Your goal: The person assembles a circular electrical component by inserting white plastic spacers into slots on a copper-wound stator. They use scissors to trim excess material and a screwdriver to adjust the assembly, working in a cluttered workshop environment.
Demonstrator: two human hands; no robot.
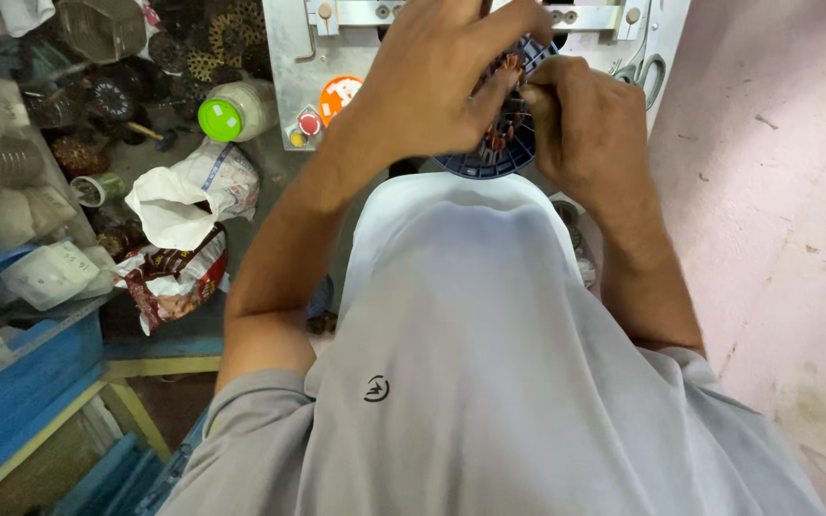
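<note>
Beside the wound stator (499, 143), a green-lidded jar (236, 112) and crumpled bags (188, 196).

Round blue-framed stator (501, 143) with copper windings, tilted on edge at 12 o'clock just above my chest, mostly hidden behind my fingers.

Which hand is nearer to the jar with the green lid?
Left. The left hand grips the round blue wound part on its left side, the side toward the green-lidded jar. The right hand holds the part's right side, farther away.
</note>
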